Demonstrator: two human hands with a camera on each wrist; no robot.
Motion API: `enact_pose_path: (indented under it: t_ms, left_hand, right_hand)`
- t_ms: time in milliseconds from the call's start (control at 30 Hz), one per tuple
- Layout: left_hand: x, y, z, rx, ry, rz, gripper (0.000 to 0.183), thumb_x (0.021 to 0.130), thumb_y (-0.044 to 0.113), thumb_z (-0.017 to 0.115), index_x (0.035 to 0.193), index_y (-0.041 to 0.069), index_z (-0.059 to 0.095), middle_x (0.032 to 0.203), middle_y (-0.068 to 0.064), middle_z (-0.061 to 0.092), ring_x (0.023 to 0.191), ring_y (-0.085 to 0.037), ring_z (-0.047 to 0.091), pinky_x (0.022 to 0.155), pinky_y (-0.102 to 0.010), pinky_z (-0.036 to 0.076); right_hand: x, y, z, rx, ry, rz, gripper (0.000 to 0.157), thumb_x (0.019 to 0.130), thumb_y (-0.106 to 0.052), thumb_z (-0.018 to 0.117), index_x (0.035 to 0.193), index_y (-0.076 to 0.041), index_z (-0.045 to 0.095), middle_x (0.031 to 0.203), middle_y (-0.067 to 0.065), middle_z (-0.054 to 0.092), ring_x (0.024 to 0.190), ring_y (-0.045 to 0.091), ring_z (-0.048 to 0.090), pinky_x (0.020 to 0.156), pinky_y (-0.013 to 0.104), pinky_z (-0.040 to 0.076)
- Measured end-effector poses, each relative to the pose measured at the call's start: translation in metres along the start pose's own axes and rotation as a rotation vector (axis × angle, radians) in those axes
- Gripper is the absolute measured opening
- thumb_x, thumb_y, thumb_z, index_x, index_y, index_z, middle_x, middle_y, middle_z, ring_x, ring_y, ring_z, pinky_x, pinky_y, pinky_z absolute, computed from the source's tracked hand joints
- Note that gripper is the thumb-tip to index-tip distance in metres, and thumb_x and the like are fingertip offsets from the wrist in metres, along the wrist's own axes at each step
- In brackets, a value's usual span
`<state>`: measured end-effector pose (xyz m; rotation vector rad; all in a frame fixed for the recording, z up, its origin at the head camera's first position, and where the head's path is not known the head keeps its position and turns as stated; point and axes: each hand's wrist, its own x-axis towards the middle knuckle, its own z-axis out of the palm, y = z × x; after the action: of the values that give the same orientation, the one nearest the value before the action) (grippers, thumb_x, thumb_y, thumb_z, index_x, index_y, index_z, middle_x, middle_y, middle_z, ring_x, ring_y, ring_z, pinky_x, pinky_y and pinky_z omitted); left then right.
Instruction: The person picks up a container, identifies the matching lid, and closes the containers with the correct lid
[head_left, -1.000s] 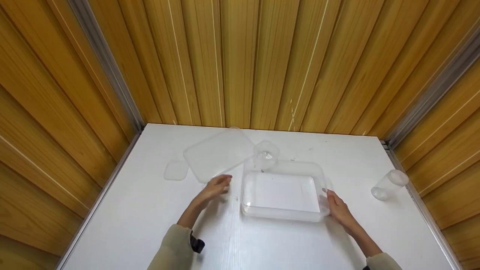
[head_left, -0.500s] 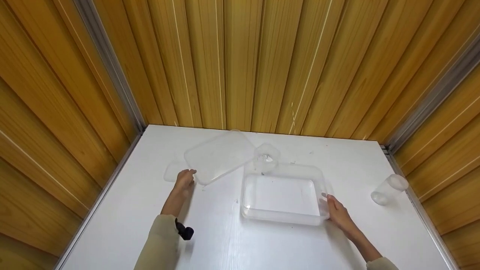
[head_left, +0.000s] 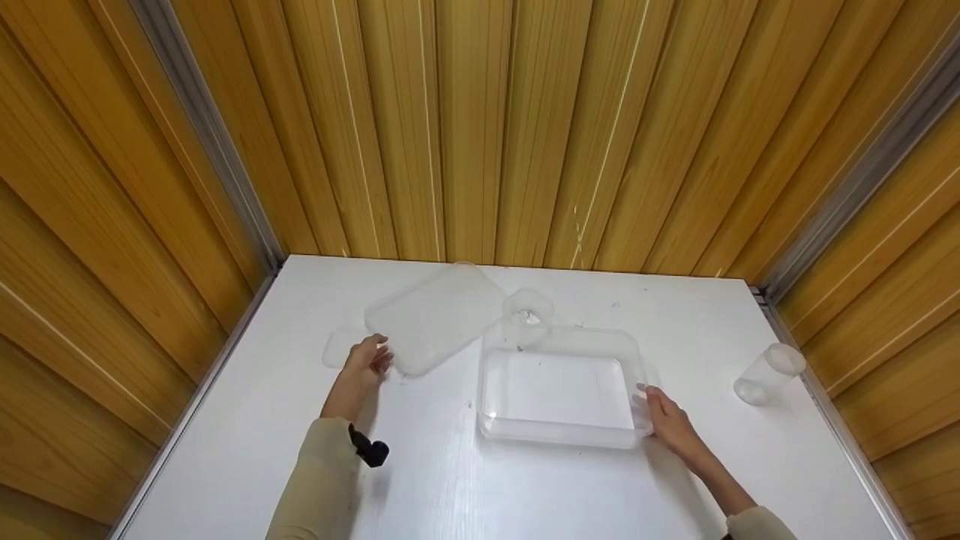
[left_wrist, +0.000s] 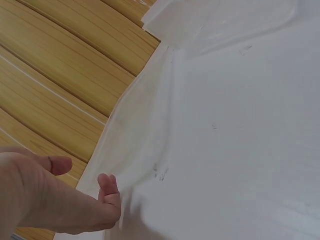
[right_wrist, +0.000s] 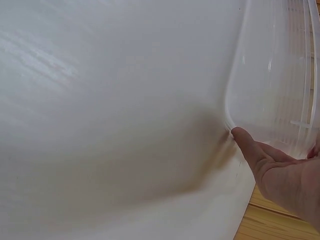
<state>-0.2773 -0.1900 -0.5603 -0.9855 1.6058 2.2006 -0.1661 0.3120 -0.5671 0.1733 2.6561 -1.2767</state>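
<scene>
A clear rectangular plastic container (head_left: 555, 433) stands open-topped at the middle of the white table. My right hand (head_left: 671, 424) grips its right wall near the front corner; in the right wrist view the thumb lies at the edge of the clear wall (right_wrist: 270, 75). My left hand (head_left: 365, 360) is beside the left front corner of a large clear rectangular lid (head_left: 435, 319). In the left wrist view a gap shows between the thumb and the bent fingers, with nothing held. A small clear square lid (head_left: 336, 349) is partly hidden behind that hand.
A small clear round container (head_left: 528, 306) is at the back left corner of the rectangular one. Towards the table's right edge is a clear cylindrical jar (head_left: 769, 373). Wood-patterned panels (head_left: 472, 135) rise along the back and sides.
My left hand has moved left from in front of the large lid to its left front corner, and its thumb and fingers have parted slightly. The right hand keeps its grip.
</scene>
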Motion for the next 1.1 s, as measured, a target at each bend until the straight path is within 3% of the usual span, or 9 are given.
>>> enact_pose_path:
  t_ms: [67, 167, 300, 467, 567, 633, 767, 933, 1100]
  left_hand:
    - [0.001, 0.003, 0.003, 0.012, -0.031, 0.002, 0.044, 0.101, 0.015, 0.055, 0.14, -0.003, 0.045, 0.093, -0.005, 0.057, 0.073, -0.01, 0.056, 0.064, -0.017, 0.045]
    - [0.003, 0.005, 0.008, 0.062, -0.062, 0.02, 0.034, 0.101, 0.015, 0.056, 0.129, -0.003, 0.052, 0.077, -0.002, 0.056, 0.07, -0.01, 0.052, 0.064, -0.02, 0.041]
    - [0.001, 0.008, 0.011, 0.169, -0.076, 0.116, 0.02, 0.1, 0.012, 0.056, 0.112, -0.004, 0.057, 0.078, -0.001, 0.054, 0.072, -0.011, 0.051, 0.071, -0.024, 0.044]
    - [-0.01, 0.016, 0.005, 0.238, -0.123, 0.235, 0.035, 0.098, 0.001, 0.058, 0.129, -0.013, 0.051, 0.09, -0.007, 0.062, 0.069, -0.01, 0.062, 0.07, -0.02, 0.057]
    - [-0.019, 0.023, -0.001, 0.262, -0.139, 0.27, 0.048, 0.096, 0.0, 0.063, 0.139, -0.012, 0.045, 0.096, -0.009, 0.068, 0.07, -0.011, 0.069, 0.064, -0.019, 0.059]
    - [-0.026, 0.028, -0.002, 0.288, -0.139, 0.316, 0.047, 0.097, 0.001, 0.062, 0.139, -0.01, 0.046, 0.103, -0.015, 0.073, 0.073, -0.013, 0.074, 0.064, -0.02, 0.059]
    - [-0.041, 0.034, 0.002, 0.354, -0.14, 0.478, 0.04, 0.095, -0.004, 0.061, 0.134, -0.007, 0.053, 0.116, -0.025, 0.073, 0.082, -0.019, 0.077, 0.065, -0.024, 0.061]
    - [-0.056, 0.035, 0.014, 0.47, -0.055, 0.726, 0.028, 0.089, -0.008, 0.066, 0.117, -0.004, 0.066, 0.102, -0.025, 0.076, 0.08, -0.026, 0.077, 0.063, -0.024, 0.06]
    - [-0.063, 0.035, 0.025, 0.523, 0.008, 0.997, 0.02, 0.086, -0.011, 0.066, 0.105, -0.005, 0.07, 0.097, -0.023, 0.077, 0.086, -0.034, 0.077, 0.073, -0.028, 0.063]
  right_hand:
    - [0.0, 0.002, 0.0, 0.014, 0.002, 0.006, 0.059, 0.114, -0.038, 0.021, 0.154, 0.002, 0.036, 0.155, 0.032, 0.039, 0.139, 0.054, 0.044, 0.094, 0.047, 0.057]
    - [-0.001, 0.004, 0.001, 0.021, 0.001, 0.014, 0.058, 0.114, -0.038, 0.022, 0.154, 0.001, 0.037, 0.155, 0.033, 0.04, 0.137, 0.054, 0.045, 0.092, 0.045, 0.057]
    - [-0.001, 0.005, 0.003, 0.032, 0.016, 0.013, 0.057, 0.114, -0.037, 0.024, 0.153, 0.002, 0.039, 0.154, 0.033, 0.04, 0.136, 0.054, 0.047, 0.091, 0.045, 0.058]
    - [0.002, 0.001, 0.007, 0.036, 0.018, 0.006, 0.056, 0.114, -0.036, 0.025, 0.152, 0.002, 0.04, 0.153, 0.033, 0.042, 0.136, 0.053, 0.048, 0.094, 0.047, 0.057]
    - [0.004, -0.001, 0.007, 0.032, 0.014, 0.0, 0.056, 0.114, -0.035, 0.025, 0.152, 0.002, 0.04, 0.153, 0.033, 0.042, 0.137, 0.053, 0.047, 0.096, 0.049, 0.056]
    - [0.004, -0.002, 0.006, 0.039, 0.001, 0.003, 0.057, 0.114, -0.037, 0.023, 0.153, 0.002, 0.039, 0.154, 0.033, 0.041, 0.138, 0.053, 0.046, 0.098, 0.051, 0.055]
    - [0.004, -0.002, 0.002, 0.046, -0.023, 0.019, 0.061, 0.113, -0.04, 0.02, 0.155, 0.002, 0.034, 0.156, 0.032, 0.039, 0.141, 0.054, 0.042, 0.102, 0.053, 0.054]
    - [0.003, -0.002, -0.001, 0.038, -0.025, 0.025, 0.06, 0.113, -0.038, 0.02, 0.155, 0.003, 0.034, 0.157, 0.034, 0.036, 0.142, 0.054, 0.04, 0.105, 0.054, 0.051]
    - [0.005, -0.004, 0.0, 0.041, -0.016, 0.022, 0.062, 0.113, -0.04, 0.02, 0.155, 0.004, 0.033, 0.157, 0.035, 0.035, 0.142, 0.054, 0.039, 0.105, 0.054, 0.051]
